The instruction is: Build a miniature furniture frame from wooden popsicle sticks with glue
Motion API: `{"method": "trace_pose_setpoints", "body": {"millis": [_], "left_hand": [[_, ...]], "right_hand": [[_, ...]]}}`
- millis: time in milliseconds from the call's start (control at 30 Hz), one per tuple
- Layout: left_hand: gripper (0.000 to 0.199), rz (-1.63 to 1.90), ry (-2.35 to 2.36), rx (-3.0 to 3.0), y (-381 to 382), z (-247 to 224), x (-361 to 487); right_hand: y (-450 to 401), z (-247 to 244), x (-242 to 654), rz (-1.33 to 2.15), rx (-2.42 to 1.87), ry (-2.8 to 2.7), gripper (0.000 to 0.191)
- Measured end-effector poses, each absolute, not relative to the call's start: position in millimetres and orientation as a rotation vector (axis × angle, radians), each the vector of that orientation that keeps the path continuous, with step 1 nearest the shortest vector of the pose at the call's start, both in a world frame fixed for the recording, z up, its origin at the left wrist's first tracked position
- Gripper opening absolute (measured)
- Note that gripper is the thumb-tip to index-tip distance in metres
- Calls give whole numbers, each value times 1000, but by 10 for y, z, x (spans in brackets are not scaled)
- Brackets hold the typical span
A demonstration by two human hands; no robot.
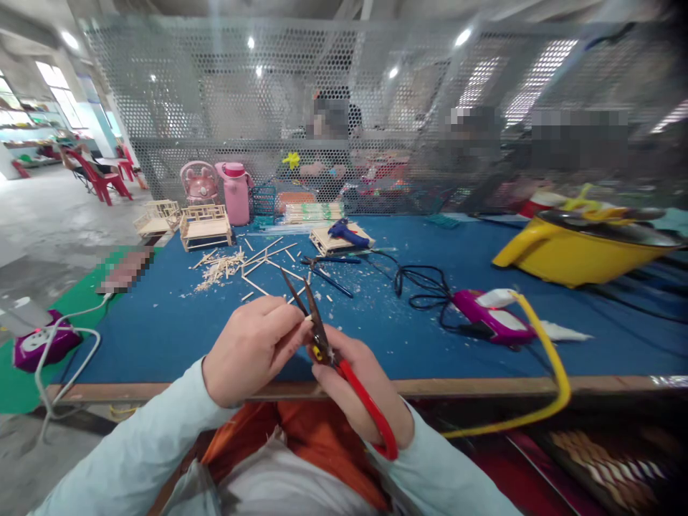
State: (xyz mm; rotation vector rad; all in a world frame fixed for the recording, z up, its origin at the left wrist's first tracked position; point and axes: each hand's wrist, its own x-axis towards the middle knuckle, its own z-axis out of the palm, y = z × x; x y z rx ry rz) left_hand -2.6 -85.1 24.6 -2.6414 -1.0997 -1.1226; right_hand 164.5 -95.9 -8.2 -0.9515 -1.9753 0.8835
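Note:
Near the table's front edge, my right hand [357, 383] is wrapped round the red-handled scissors [317, 322], whose dark blades point up and stand apart. My left hand [255, 349] is closed beside the blades, its fingertips pinching something small and pale that is mostly hidden. Beyond the hands, thin wooden sticks [263, 258] and a heap of short cut pieces [220, 266] lie on the blue table [161, 330]. Blue-handled pliers [330, 276] rest just past the scissors. A blue glue gun [347, 233] sits on a small stick-built frame [322, 240].
Small wooden chair-like models [205, 226] and a pink flask [235, 193] stand back left. At the right are a yellow pot [585, 251] and a purple power strip [491, 317] with cables. A perforated metal screen [258, 107] rises behind; people sit beyond it.

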Motion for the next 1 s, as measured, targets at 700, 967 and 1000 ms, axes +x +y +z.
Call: {"method": "trace_pose_setpoints", "body": {"millis": [700, 967, 1000], "left_hand": [[19, -3558, -1369, -2587, -742, -128, 197], [16, -3203, -1455, -2546, -800, -292, 246], [18, -3083, -1511, -2544, -815, -289, 236]], "right_hand": [[-822, -216, 1446, 1173, -861, -1263, 28], [-795, -173, 1437, 1182, -790, -1153, 27], [-795, -154, 1447, 1165, -793, -1161, 27]]}}
